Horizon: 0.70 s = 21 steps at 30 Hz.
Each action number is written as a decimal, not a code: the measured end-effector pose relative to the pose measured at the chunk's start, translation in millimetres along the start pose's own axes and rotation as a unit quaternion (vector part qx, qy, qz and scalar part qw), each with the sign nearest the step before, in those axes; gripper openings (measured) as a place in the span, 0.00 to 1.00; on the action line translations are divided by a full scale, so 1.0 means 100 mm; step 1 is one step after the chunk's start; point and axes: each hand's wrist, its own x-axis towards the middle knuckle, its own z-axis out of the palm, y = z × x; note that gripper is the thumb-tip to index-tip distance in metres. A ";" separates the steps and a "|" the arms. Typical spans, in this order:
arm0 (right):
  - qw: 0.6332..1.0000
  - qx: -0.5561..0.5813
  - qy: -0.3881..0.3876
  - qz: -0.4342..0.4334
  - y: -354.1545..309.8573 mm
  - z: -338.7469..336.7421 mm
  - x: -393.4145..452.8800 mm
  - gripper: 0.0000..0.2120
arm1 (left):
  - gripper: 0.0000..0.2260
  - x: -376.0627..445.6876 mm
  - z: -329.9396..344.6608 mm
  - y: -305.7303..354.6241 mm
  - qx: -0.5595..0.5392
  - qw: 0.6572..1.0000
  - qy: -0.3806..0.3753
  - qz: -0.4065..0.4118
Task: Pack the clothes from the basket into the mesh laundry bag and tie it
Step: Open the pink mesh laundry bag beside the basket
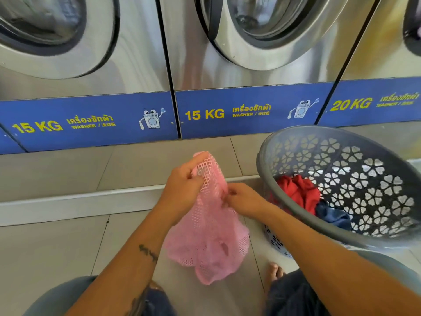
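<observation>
A pink mesh laundry bag (209, 236) hangs limp above the tiled floor in the middle of the view. My left hand (182, 185) grips its upper edge, bunched in the fingers. My right hand (243, 199) pinches the mesh just to the right, a little lower. A grey plastic basket (296, 201) with flower-shaped holes stands at the right, tilted toward me. Inside it lie a red garment (298, 190) and a dark blue garment (332, 215).
Three steel front-loading washers (250, 53) with blue base panels line the back. A raised tile step (68, 201) runs across the floor in front of them. My knees and a bare foot (273, 272) show at the bottom.
</observation>
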 end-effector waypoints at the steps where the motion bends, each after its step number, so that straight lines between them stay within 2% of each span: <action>1: 1.000 0.019 0.024 0.006 -0.03 -0.04 -0.01 0.09 | 0.31 0.00 -0.01 -0.01 0.021 1.000 -0.001 0.002; 3: 0.996 0.061 0.063 0.010 -0.13 -0.13 -0.03 0.10 | 0.29 0.00 -0.03 -0.04 0.068 0.998 -0.004 0.011; 5: 0.987 0.131 0.088 0.012 -0.23 -0.24 -0.01 0.09 | 0.30 -0.02 -0.07 -0.07 0.169 0.985 -0.011 0.027; 7: 0.968 0.238 0.080 0.018 -0.30 -0.34 -0.01 0.14 | 0.33 -0.06 -0.10 -0.14 0.278 0.960 -0.019 0.035; 8: 0.964 0.257 0.071 0.020 -0.32 -0.38 -0.02 0.15 | 0.33 -0.08 -0.12 -0.17 0.318 0.947 -0.012 0.035; 9: 0.969 0.237 0.065 0.015 -0.33 -0.40 -0.03 0.15 | 0.33 -0.10 -0.13 -0.18 0.346 0.937 0.004 0.037; 11: 0.990 0.120 0.067 -0.005 -0.31 -0.41 -0.07 0.14 | 0.31 -0.12 -0.19 -0.17 0.366 0.927 0.051 0.058; 14: 0.997 -0.008 0.078 -0.024 -0.22 -0.29 -0.11 0.05 | 0.21 -0.12 -0.30 -0.16 0.342 0.931 0.099 0.077; 17: 0.997 -0.005 0.062 -0.036 -0.17 -0.21 -0.09 0.09 | 0.11 -0.16 -0.31 -0.18 0.315 0.947 0.041 0.053; 21: 0.997 0.037 0.048 -0.057 -0.31 -0.20 -0.08 0.14 | 0.13 -0.23 -0.16 -0.24 0.320 0.944 -0.062 0.044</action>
